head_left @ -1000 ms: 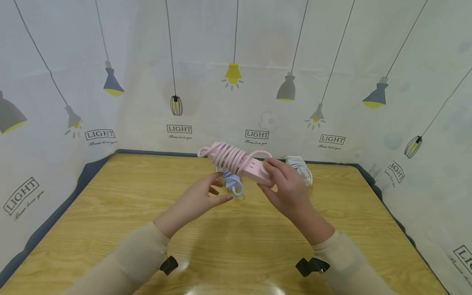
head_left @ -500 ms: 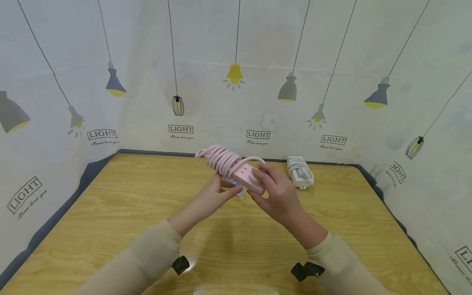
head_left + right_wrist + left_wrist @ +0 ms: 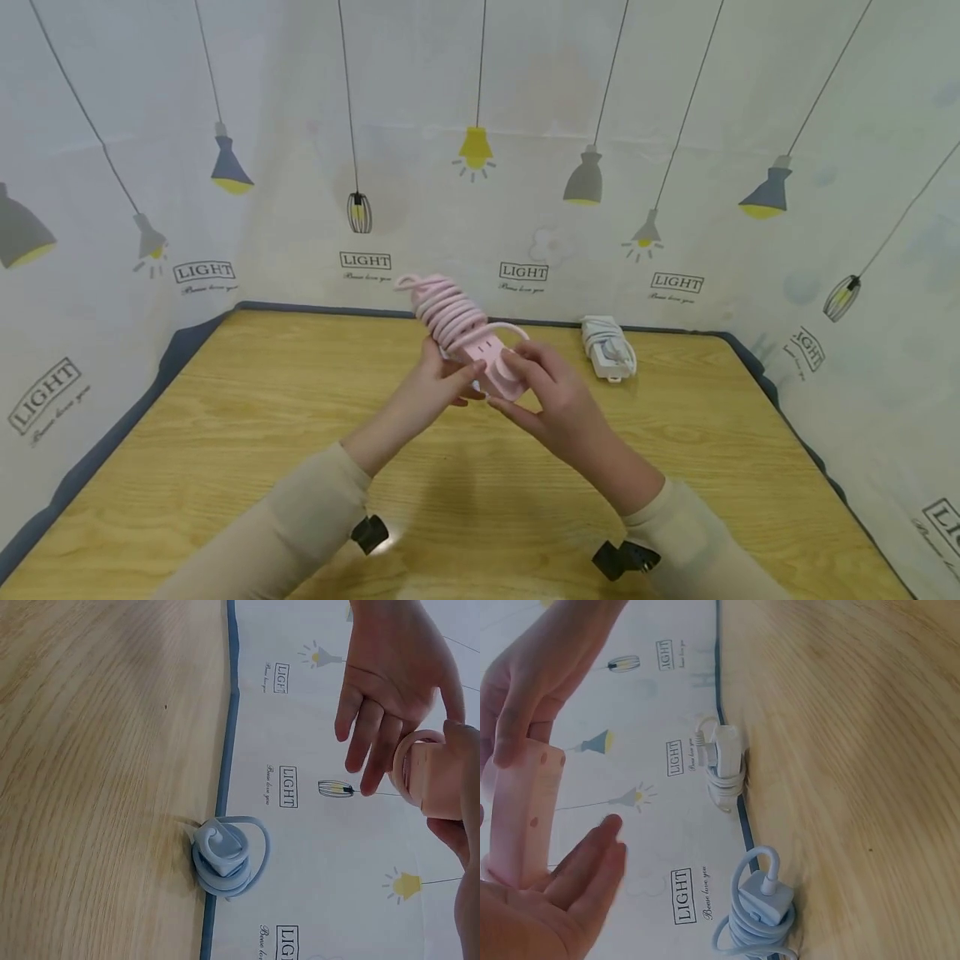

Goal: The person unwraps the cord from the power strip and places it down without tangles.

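Observation:
A pink power strip [image 3: 483, 350], its cord [image 3: 446, 312] wound round the far half, is held up over the table, tilted with the wound end up and to the left. My right hand [image 3: 562, 387] grips its near end, thumb and fingers at the round plug [image 3: 506, 367]. My left hand [image 3: 423, 392] holds the strip from the left side, thumb on the socket face and fingers behind and below. In the right wrist view, several left fingers [image 3: 367, 731] extend past the strip. The left wrist view shows its plain pink side [image 3: 529, 810].
A light blue power strip with wound cord [image 3: 765, 900] stands near the table's back edge, almost hidden behind my left hand in the head view. A white power strip [image 3: 609, 350] lies at the back right. Behind the wooden table [image 3: 465, 500] hangs a lamp-printed curtain [image 3: 442, 108].
My left hand has come up and right from beside the pink power strip to hold it. The strip has shifted slightly left and tilted more steeply; the right hand has moved left with it.

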Available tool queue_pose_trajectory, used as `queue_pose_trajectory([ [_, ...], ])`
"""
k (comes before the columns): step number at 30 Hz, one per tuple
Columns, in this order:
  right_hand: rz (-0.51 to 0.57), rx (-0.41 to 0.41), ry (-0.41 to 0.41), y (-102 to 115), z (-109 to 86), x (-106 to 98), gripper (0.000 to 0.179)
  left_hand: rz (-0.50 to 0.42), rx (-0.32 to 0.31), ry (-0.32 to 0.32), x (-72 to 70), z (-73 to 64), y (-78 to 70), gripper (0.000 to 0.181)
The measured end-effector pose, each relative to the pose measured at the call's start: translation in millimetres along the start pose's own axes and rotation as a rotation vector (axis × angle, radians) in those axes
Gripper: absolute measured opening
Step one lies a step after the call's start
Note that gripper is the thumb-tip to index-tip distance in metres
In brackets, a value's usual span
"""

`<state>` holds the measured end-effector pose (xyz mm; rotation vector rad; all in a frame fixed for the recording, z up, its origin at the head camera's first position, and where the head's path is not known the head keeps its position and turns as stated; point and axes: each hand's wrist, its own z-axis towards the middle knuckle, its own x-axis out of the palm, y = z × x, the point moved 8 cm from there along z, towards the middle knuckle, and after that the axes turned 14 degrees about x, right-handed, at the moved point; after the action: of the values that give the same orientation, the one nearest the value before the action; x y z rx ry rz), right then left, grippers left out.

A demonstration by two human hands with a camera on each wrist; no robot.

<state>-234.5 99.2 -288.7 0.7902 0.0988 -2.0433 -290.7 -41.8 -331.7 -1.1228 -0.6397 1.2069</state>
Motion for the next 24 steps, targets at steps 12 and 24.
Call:
queue_pose_trajectory([
  [12,0.008,0.002,0.086,7.4,-3.6,8.9,0.038,-0.132,0.023,-0.069,-5.6,6.0,-10.6,0.061],
  [24,0.034,0.007,0.172,15.9,0.1,16.2,0.044,-0.069,-0.028,-0.094,-10.7,4.0,-9.0,0.058],
])
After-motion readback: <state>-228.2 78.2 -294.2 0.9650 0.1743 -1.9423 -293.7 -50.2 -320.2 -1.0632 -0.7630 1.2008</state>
